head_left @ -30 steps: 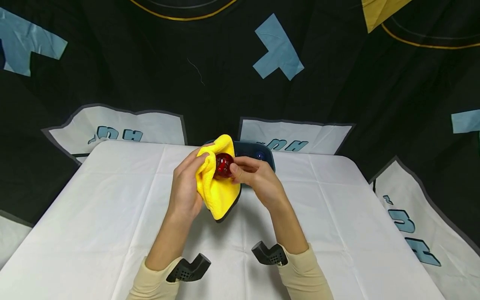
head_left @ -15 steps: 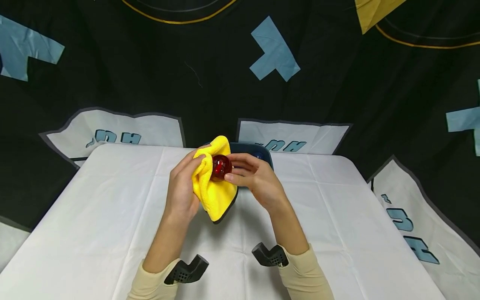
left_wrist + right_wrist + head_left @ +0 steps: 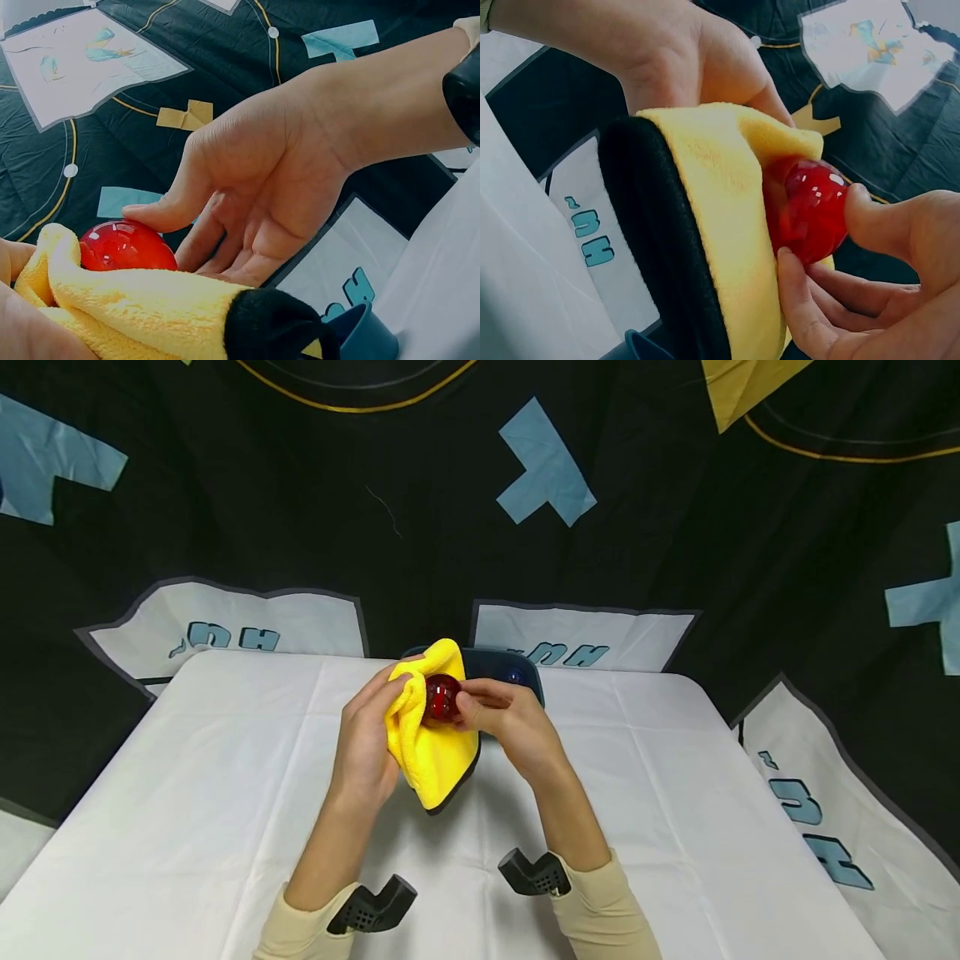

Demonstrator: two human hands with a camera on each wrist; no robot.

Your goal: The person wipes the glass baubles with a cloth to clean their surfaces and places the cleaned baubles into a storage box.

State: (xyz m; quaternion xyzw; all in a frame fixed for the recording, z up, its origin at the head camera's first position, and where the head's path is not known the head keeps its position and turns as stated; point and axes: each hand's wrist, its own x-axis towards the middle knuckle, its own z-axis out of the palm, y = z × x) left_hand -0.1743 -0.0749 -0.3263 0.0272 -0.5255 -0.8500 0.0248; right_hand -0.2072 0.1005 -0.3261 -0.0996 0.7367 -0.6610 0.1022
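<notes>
A shiny, see-through red ball (image 3: 442,697) sits against a yellow cloth (image 3: 435,764) with a black edge, both held up over the table. My left hand (image 3: 365,739) grips the cloth from the left, its fold wrapping the ball's far side. From the right, my right hand (image 3: 517,722) pinches the ball between thumb and fingers, as the right wrist view shows with the ball (image 3: 815,210) between the fingertips. In the left wrist view the lower part of the ball (image 3: 127,246) is hidden behind the cloth (image 3: 142,307).
Behind the hands, a dark blue tray (image 3: 528,672) stands at the table's far edge, partly hidden, with a blue round thing (image 3: 516,676) in it. A white cloth covers the table (image 3: 210,793). A black curtain (image 3: 420,485) with blue tape hangs behind.
My right fingers spread along the ball half a second ago and now are drawn in on it again. The ball looks turned slightly; cloth and left hand stay nearly in place.
</notes>
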